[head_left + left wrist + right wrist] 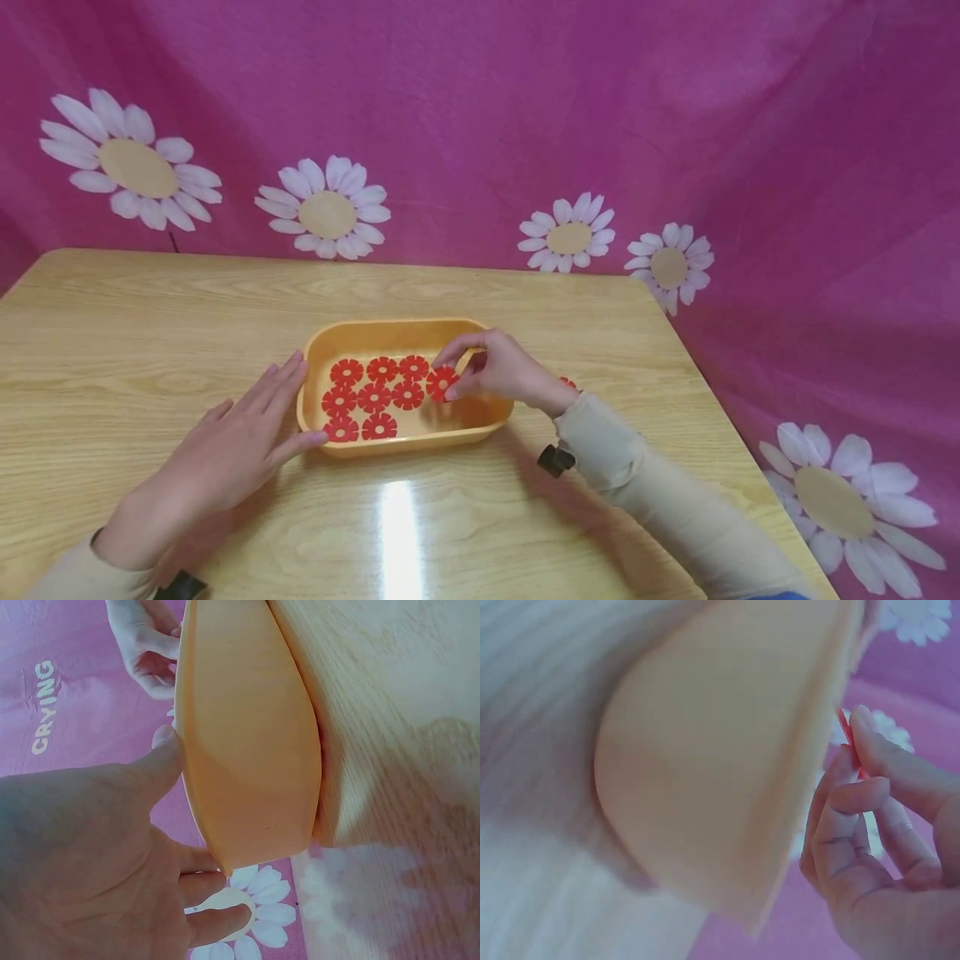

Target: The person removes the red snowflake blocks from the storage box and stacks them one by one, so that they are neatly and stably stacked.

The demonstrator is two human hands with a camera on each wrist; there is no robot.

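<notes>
A yellow-orange plastic basin stands on the table, with several red notched flower-shaped discs laid in rows on its floor. Between thumb and fingertips my right hand pinches one more red disc, over the basin's right half. In the right wrist view the pinched disc shows edge-on beside the rim. My left hand lies along the basin's left end, fingers nearly straight and thumb at the front rim. The left wrist view shows that thumb touching the rim.
Part of another red disc shows on the wooden table behind my right wrist. A magenta cloth printed with white daisies hangs beyond the table's back and right edges. Light glares off the tabletop in front of the basin.
</notes>
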